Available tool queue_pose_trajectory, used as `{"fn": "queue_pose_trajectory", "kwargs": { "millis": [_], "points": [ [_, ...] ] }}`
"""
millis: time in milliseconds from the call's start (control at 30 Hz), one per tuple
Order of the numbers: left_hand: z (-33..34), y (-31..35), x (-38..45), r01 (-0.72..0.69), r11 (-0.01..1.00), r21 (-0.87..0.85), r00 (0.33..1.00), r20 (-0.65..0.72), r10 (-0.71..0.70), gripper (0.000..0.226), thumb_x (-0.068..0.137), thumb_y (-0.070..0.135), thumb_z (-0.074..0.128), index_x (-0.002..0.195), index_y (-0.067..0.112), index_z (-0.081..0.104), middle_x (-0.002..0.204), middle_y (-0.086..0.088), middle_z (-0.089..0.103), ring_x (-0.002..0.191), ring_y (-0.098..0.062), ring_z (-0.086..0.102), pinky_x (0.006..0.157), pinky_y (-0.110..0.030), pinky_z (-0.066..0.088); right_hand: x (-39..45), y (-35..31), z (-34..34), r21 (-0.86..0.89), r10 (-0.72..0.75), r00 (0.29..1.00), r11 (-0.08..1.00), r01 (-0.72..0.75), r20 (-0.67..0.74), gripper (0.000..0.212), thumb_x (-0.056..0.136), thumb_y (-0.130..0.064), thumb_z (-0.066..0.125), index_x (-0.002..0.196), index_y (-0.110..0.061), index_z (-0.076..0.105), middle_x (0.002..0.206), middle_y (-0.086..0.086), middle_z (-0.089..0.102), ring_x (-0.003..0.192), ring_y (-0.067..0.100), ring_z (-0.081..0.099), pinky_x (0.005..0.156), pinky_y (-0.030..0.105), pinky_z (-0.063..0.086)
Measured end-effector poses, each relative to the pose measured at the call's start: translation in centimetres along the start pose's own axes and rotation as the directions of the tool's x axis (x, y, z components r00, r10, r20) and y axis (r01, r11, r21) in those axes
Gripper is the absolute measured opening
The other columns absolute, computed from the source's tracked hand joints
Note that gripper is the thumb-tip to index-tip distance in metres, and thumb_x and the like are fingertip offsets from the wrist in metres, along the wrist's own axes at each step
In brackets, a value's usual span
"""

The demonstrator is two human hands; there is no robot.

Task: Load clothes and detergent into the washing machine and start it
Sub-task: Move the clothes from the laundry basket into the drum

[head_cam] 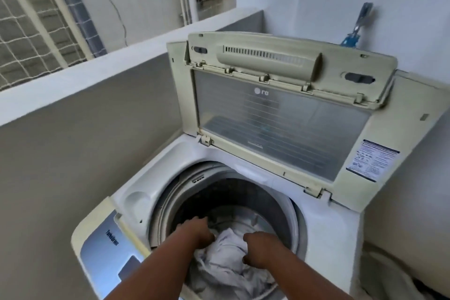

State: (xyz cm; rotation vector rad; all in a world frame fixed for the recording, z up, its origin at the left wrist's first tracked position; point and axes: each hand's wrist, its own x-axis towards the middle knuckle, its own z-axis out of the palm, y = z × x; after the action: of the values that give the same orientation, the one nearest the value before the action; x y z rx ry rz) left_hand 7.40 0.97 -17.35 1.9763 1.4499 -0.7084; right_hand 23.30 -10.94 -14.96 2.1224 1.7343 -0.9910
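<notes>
A cream top-loading washing machine [323, 231] stands with its folding lid [280, 117] raised against the back. Inside the round drum [168, 207] lies a bundle of white cloth [226, 258]. Both my arms reach down into the drum. My left hand [197, 230] grips the cloth at its left side, fingers curled into the fabric. My right hand [258, 247] grips the cloth on the right, knuckles up. The control panel [107, 246] with a grey-blue face runs along the machine's near left edge. No detergent is in view.
A grey half-height wall with a white ledge [73, 85] stands close on the left. Netted windows sit behind it. A blue-handled tool [358, 29] leans on the back wall. White fabric [394, 280] lies to the machine's right.
</notes>
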Motion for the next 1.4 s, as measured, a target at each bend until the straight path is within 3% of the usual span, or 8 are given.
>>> {"fn": "queue_pose_trajectory", "kwargs": {
  "millis": [200,300,367,500,633,733,1100,1400],
  "points": [
    [-2.6,3.7,-4.4,-0.216,0.957,0.195,0.973,-0.035,0.227,0.093,0.078,0.065,0.052,0.152,0.023,0.014,0.158,-0.013,0.018,0.144,-0.035,0.021,0.115,-0.050,0.023,-6.9,-0.9,-2.5,0.133,0.119,0.974,0.987,-0.095,-0.192,0.055,0.087,-0.043,0.054,0.135,-0.018,0.046,0.140,0.009,0.049,0.126,0.028,0.048,0.102,0.039,0.043],
    [-5.4,6.8,-8.5,-0.307,0.927,0.214,0.940,-0.085,0.331,0.076,0.088,0.053,0.053,0.150,0.019,0.026,0.155,-0.011,0.027,0.141,-0.032,0.028,0.115,-0.047,0.025,-11.8,-0.6,-4.0,0.193,0.216,0.924,0.968,-0.161,-0.314,0.055,0.087,-0.041,0.052,0.137,-0.021,0.043,0.142,0.007,0.047,0.128,0.028,0.047,0.104,0.038,0.040],
    [-6.4,9.4,-10.8,-0.428,0.878,0.213,0.890,-0.070,0.451,0.061,0.095,0.045,0.049,0.147,0.017,0.033,0.153,-0.009,0.032,0.140,-0.027,0.031,0.116,-0.042,0.024,-15.1,0.3,-4.4,0.216,0.277,0.876,0.955,-0.204,-0.396,0.054,0.087,-0.041,0.052,0.137,-0.022,0.042,0.143,0.004,0.047,0.129,0.025,0.046,0.104,0.037,0.040],
    [-4.7,15.6,-15.6,-0.614,0.754,0.234,0.756,-0.100,0.647,0.078,0.090,0.059,0.050,0.149,0.013,0.027,0.155,-0.008,0.032,0.142,-0.024,0.029,0.116,-0.036,0.025,-22.9,4.0,-3.4,0.311,0.431,0.740,0.899,-0.307,-0.516,0.054,0.089,-0.040,0.052,0.140,-0.029,0.039,0.148,-0.003,0.043,0.133,0.018,0.042,0.107,0.030,0.035],
    [0.3,22.0,-20.6,-0.752,0.567,0.336,0.588,-0.047,0.808,0.081,0.088,0.065,0.047,0.151,0.020,0.024,0.157,-0.002,0.028,0.144,-0.020,0.026,0.116,-0.035,0.025,-30.2,9.1,0.0,0.468,0.591,0.651,0.797,-0.381,-0.477,0.055,0.087,-0.038,0.054,0.140,-0.026,0.041,0.142,0.002,0.048,0.127,0.021,0.048,0.102,0.031,0.041],
    [4.4,26.4,-23.3,-0.766,0.481,0.426,0.540,0.020,0.841,0.083,0.087,0.065,0.048,0.152,0.023,0.020,0.159,-0.002,0.023,0.145,-0.021,0.024,0.117,-0.036,0.024,-34.5,13.2,3.7,0.560,0.671,0.608,0.722,-0.406,-0.424,0.056,0.088,-0.042,0.056,0.139,-0.024,0.042,0.140,0.005,0.050,0.124,0.021,0.050,0.099,0.031,0.043],
    [20.7,37.4,-23.2,-0.665,0.513,0.543,0.689,0.180,0.702,0.090,0.083,0.065,0.052,0.153,0.027,0.011,0.161,-0.006,0.011,0.147,-0.027,0.016,0.119,-0.044,0.017,-39.7,28.3,14.9,0.583,0.659,0.716,0.683,-0.441,-0.230,0.054,0.085,-0.046,0.050,0.133,-0.020,0.045,0.130,0.006,0.056,0.111,0.023,0.056,0.091,0.035,0.048],
    [21.3,39.0,-14.9,-0.589,0.620,0.518,0.798,0.252,0.548,0.091,0.084,0.059,0.056,0.153,0.021,0.011,0.159,-0.009,0.018,0.144,-0.029,0.024,0.116,-0.042,0.026,-33.0,34.4,16.7,0.514,0.581,0.812,0.714,-0.475,-0.058,0.045,0.085,-0.042,0.054,0.124,-0.021,0.047,0.125,0.005,0.057,0.107,0.022,0.056,0.074,0.029,0.041]
  ]
}}
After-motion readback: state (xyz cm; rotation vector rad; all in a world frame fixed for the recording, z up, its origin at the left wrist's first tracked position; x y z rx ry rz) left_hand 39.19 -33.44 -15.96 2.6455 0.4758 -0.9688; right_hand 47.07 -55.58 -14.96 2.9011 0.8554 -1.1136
